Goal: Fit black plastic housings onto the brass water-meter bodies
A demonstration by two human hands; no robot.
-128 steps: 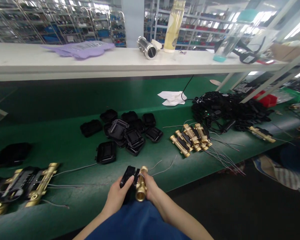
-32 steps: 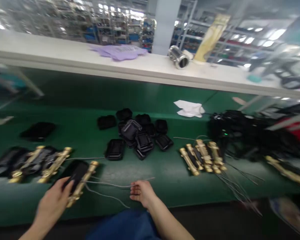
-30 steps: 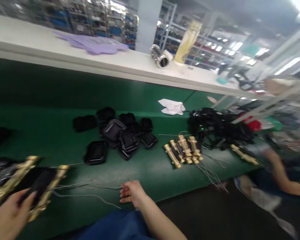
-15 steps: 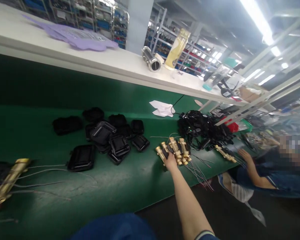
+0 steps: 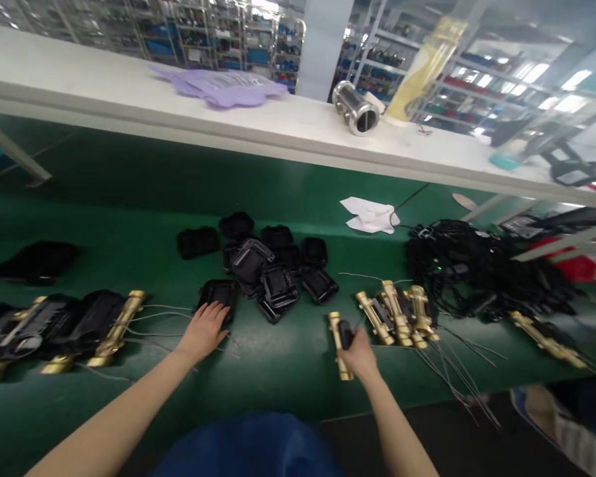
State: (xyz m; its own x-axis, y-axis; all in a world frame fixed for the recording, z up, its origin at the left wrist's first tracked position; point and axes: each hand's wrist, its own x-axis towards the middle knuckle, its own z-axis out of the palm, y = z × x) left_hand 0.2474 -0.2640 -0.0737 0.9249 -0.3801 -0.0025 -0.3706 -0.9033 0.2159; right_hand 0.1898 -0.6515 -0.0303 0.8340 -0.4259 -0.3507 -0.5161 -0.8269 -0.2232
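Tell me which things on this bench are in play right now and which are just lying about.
In hand:
right hand gripping a brass fitting
left hand on a black cover

Lying about:
white cloth
steel cylinder
purple bag
cable tangle

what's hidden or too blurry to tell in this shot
- Right hand covers part of the brass fitting in the head view; grip unclear.
- Left hand hides the near edge of a black cover.
- Purple bag label: too small.
- Black cable heap: parts blurred.
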